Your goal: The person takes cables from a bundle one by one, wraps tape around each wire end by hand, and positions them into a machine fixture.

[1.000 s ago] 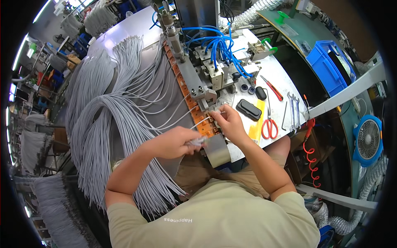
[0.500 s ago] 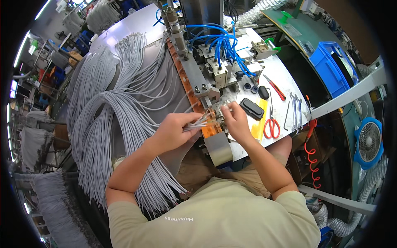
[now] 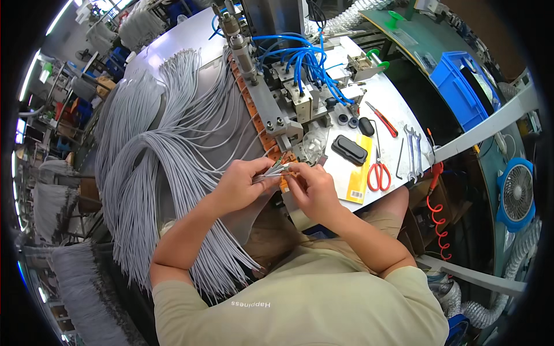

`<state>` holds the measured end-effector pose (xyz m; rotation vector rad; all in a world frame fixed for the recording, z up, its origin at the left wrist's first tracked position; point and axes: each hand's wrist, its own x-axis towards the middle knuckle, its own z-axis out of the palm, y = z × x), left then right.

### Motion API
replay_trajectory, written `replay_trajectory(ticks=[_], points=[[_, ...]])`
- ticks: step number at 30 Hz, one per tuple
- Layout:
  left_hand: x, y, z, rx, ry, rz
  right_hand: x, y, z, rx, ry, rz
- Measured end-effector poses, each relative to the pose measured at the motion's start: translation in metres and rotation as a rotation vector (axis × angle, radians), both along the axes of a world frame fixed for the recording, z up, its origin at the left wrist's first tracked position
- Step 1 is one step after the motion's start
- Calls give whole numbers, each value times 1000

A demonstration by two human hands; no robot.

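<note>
Several thin grey cables (image 3: 268,176) have their ends gripped in my left hand (image 3: 241,183), whose fingers are closed around them just left of the orange fixture rail (image 3: 254,118). Against those ends, my right hand (image 3: 316,191) is pinched on a cable end; its fingers partly hide the contact. Coloured wire tips show between the hands. To the left lies a large bundle of grey cables (image 3: 164,158), with some strands running up to the rail. Over the rail stands a metal machine (image 3: 254,81) with blue air tubes (image 3: 306,57). A clear dish of small parts (image 3: 313,144) sits just beyond my right hand.
On the white table to the right lie a black case (image 3: 350,150), a yellow packet (image 3: 359,187), red-handled scissors (image 3: 379,176), a red utility knife (image 3: 382,118) and wrenches (image 3: 412,153). Farther right are a blue bin (image 3: 459,92), a coiled red hose (image 3: 437,225) and a fan (image 3: 516,195).
My right hand has come back from the machine's small parts, down and left, to the cable ends in my left hand. My left hand stays nearly in place, still holding the cables.
</note>
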<state>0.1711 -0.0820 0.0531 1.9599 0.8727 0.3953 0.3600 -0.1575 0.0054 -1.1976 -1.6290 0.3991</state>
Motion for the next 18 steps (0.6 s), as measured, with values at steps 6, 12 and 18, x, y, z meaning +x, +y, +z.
replay_trajectory(ticks=[6, 12, 18], points=[[-1, -2, -2, 134, -1, 50, -3, -2, 1, -87, 59, 6], [-1, -3, 0, 118, -9, 63, -6, -1, 3, -63, 48, 3], [-2, -3, -1, 166, -3, -5, 0, 0, 0, -153, 34, 50]])
